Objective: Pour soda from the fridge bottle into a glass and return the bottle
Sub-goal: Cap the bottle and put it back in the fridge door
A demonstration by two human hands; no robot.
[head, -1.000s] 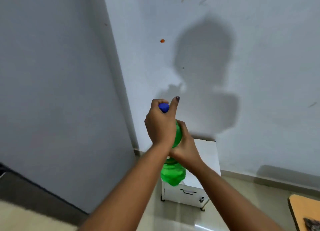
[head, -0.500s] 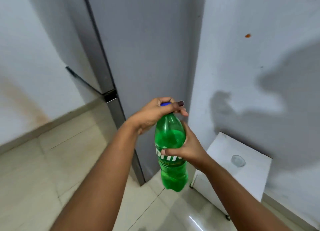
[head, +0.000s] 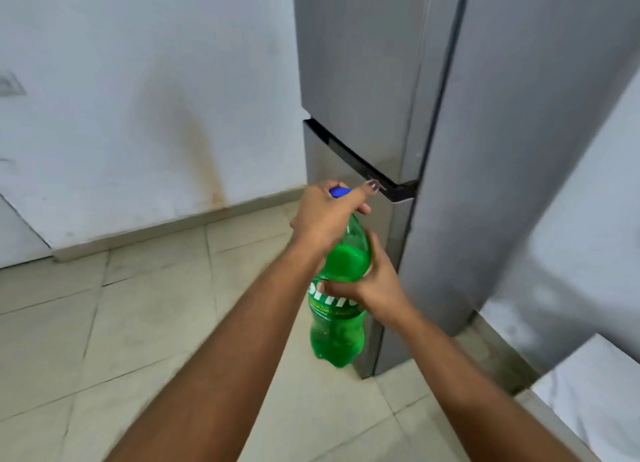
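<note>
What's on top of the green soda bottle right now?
A blue cap sits on the bottle, mostly covered by the left hand curled around it. Whether it is screwed tight cannot be seen.

Both forearms are bare, with no sleeves reaching into view. The left hand [head: 323, 219] has a dark-painted thumbnail. The right hand [head: 375, 286] wears nothing; both wrists and fingers are unadorned.
</note>
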